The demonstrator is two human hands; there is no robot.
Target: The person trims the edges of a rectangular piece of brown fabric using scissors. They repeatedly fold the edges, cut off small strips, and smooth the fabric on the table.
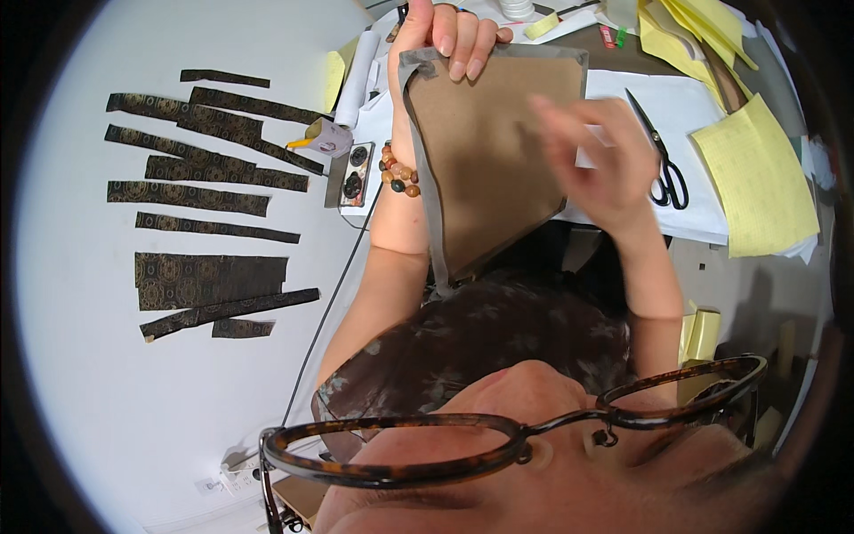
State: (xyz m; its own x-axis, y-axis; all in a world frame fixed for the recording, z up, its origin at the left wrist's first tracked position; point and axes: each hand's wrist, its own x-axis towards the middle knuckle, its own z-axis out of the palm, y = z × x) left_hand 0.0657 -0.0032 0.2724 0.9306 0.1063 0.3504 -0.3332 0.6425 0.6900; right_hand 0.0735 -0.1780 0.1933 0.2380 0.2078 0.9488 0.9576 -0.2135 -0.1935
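A flat brown board (489, 160) with a grey strip along its edges stands tilted in front of me. The grey edging hangs a little loose along the left side. My left hand (458, 40) grips the board's top edge, fingers over the brown face and the thumb pointing up; beads circle that wrist. By the board's right side is my right hand (600, 156), its fingers blurred by motion. Whether it touches the board or holds anything, I cannot tell. Black-handled scissors (665, 165) lie to the right of that hand on white paper (698, 107).
Yellow sheets (756, 178) overlap the table's right side. On the left stand a white roll (358, 78), a pale cup (329, 138) and a small box with round dark parts (358, 169). Several dark patterned strips (187, 196) are on the white surface at far left.
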